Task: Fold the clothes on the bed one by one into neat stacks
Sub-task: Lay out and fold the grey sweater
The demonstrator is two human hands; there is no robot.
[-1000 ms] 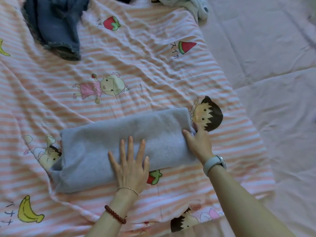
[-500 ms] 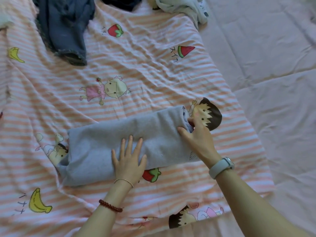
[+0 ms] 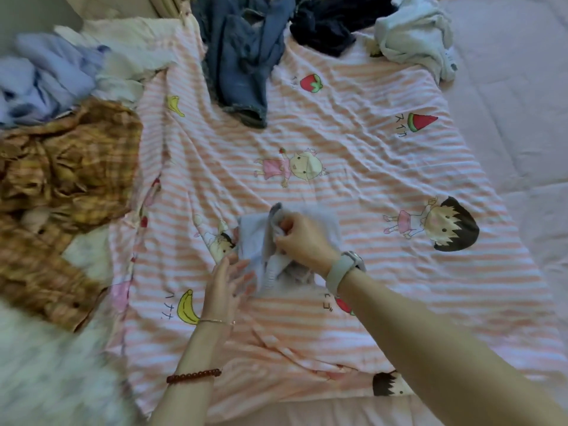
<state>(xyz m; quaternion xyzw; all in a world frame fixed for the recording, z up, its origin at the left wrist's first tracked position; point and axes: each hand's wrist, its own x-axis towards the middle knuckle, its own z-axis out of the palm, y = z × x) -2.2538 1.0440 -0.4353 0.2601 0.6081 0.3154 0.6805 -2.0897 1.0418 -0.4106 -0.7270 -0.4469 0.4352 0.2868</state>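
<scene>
Nearest me, at six o'clock, my left hand [image 3: 227,281] lies with fingers straight and loosely spread, the tips touching the near-left edge of the grey garment [image 3: 255,241]. My right hand [image 3: 302,241], just past it toward twelve, has thumb and fingers pinched on a bunched end of that same cloth, lifting it over the part lying flat. The garment sits mid-sheet, on the striped sheet [image 3: 384,186], between a printed banana at seven and a cartoon girl at three.

I judge the cloth soft, light and thick, like fleece or jersey: it droops from my pinch and holds no edge by itself. It should not slip, but it will spring open unless pressed. Best hold, I think, is at the two corners of the folded end, with the flat hand pinning the layer underneath. Motion blur hides the exact edges, so I cannot tell how many layers I am pinching.

Farther out, at ten, lies a crumpled plaid shirt [image 3: 61,186]. At twelve, jeans [image 3: 242,63] and a dark garment [image 3: 325,29] lie in a heap; at one, a pale cloth [image 3: 412,38].
</scene>
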